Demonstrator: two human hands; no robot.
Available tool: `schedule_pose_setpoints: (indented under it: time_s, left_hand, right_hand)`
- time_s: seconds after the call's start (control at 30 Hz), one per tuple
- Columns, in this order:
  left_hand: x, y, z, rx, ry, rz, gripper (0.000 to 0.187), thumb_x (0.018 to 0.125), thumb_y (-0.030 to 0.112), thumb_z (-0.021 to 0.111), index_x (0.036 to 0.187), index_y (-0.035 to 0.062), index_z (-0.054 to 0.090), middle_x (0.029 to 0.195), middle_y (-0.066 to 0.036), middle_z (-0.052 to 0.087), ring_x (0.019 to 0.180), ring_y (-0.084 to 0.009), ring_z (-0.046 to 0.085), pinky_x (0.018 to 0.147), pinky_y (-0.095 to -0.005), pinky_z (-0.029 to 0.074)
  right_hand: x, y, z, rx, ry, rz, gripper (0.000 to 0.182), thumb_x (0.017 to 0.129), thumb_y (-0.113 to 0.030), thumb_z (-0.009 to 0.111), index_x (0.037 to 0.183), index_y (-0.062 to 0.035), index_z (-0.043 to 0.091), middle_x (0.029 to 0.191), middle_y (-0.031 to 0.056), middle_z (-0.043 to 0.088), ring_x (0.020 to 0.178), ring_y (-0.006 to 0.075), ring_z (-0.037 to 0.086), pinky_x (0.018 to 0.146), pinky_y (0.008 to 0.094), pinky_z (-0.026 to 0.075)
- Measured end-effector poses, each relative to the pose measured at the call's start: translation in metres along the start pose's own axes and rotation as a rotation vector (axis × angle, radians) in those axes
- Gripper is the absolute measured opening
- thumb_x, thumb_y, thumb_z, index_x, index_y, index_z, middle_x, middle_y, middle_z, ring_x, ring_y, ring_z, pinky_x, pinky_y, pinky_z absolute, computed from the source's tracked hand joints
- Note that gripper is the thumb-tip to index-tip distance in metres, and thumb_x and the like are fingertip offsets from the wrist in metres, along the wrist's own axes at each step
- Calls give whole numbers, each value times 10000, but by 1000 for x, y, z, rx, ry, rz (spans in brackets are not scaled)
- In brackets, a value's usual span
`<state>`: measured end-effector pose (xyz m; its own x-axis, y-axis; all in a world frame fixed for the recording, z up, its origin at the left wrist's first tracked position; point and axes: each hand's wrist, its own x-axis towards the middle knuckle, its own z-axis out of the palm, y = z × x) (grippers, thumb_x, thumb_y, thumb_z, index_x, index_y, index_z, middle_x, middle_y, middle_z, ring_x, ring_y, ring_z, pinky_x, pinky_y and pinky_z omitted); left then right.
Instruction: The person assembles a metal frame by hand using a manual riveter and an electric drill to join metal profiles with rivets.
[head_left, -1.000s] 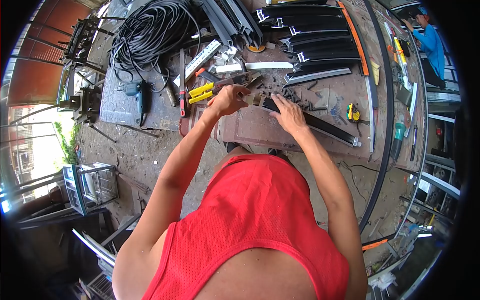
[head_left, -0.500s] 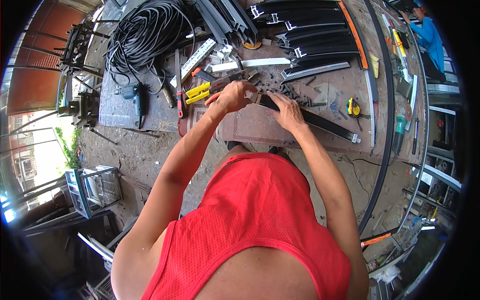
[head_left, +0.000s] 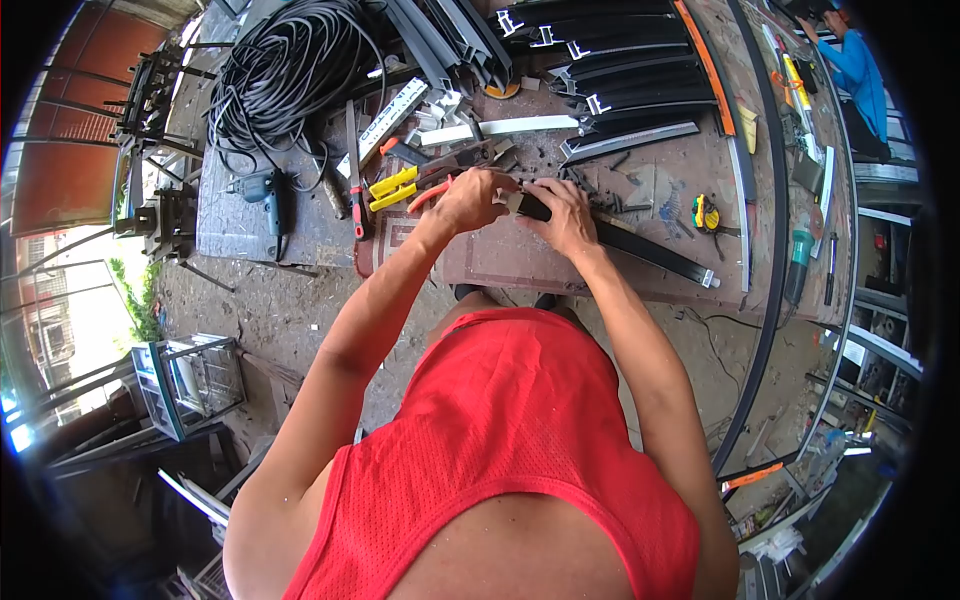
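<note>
A black metal profile [head_left: 655,252] lies slantwise along the table's near edge, its far right end light-coloured. My right hand [head_left: 562,215] is wrapped over its left part, fingers bent round it. My left hand [head_left: 474,201] is closed at the profile's left end, against a small pale piece [head_left: 507,197]; the fingertips partly hide that piece. Just left of my left hand lie pliers with red handles [head_left: 432,194] and a yellow-handled tool [head_left: 393,187]. Small black scraps are scattered beyond my hands.
On the table [head_left: 480,262] are a cable coil [head_left: 285,75], a drill [head_left: 262,195], a file [head_left: 357,190], stacked black profiles [head_left: 640,80], a tape measure [head_left: 706,213] and a grinder [head_left: 799,262]. A person in blue [head_left: 855,75] is at the upper right.
My right hand has moved slightly left and its fingers have curled more round the profile. My left hand has stayed near the profile's end.
</note>
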<state>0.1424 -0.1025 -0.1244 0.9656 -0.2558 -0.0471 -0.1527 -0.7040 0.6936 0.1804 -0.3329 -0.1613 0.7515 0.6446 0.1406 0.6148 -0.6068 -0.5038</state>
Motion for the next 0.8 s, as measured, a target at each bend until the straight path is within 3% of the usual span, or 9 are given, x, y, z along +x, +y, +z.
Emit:
schedule_pose_setpoints:
  time_s: [0.27, 0.47, 0.57, 0.7, 0.77, 0.8]
  left_hand:
    - [-4, 4, -4, 104, 58, -113, 393, 731, 26, 789, 1117, 68, 730, 1045, -152, 741, 938, -329, 732, 833, -407, 586]
    - [7, -2, 10, -56, 28, 32, 383, 711, 15, 772, 1091, 60, 757, 1045, -175, 750, 987, -364, 722, 878, -418, 573]
    - [5, -2, 6, -94, 64, -16, 342, 724, 17, 804, 1060, 41, 744, 1009, -133, 741, 890, -300, 732, 774, -379, 587]
    - [8, -18, 6, -130, 47, 104, 349, 713, 31, 826, 1052, 33, 744, 959, -127, 741, 857, -279, 728, 757, -372, 585]
    - [6, -21, 5, -202, 13, 59, 350, 713, 36, 828, 1053, 38, 747, 934, -122, 743, 851, -269, 730, 752, -368, 586]
    - [4, -22, 5, -241, 27, 49, 355, 716, 35, 822, 1063, 44, 749, 907, -112, 744, 826, -246, 734, 741, -362, 586]
  right_hand:
    - [2, 5, 5, 57, 18, 20, 612, 722, -399, 889, 1264, -165, 728, 1209, 62, 647, 1081, 308, 607, 995, 447, 461]
    - [5, -5, -2, 72, 11, 51, 597, 712, -392, 889, 1246, -174, 733, 1125, 50, 666, 1056, 308, 612, 959, 446, 463]
    - [9, -7, -3, 38, -21, 26, 571, 727, -364, 877, 1247, -178, 729, 1122, 38, 667, 1045, 306, 619, 945, 452, 460]
    - [9, -9, 5, 46, -6, 62, 546, 745, -299, 868, 1252, -159, 721, 1170, 41, 676, 1099, 298, 628, 980, 453, 452]
    - [7, -10, 8, 85, 13, 61, 533, 746, -275, 868, 1243, -149, 723, 1202, 41, 680, 1140, 291, 628, 1004, 450, 448]
    - [10, -17, -1, 85, 19, 36, 534, 742, -212, 884, 1233, -77, 724, 1228, 95, 706, 1146, 316, 660, 986, 435, 499]
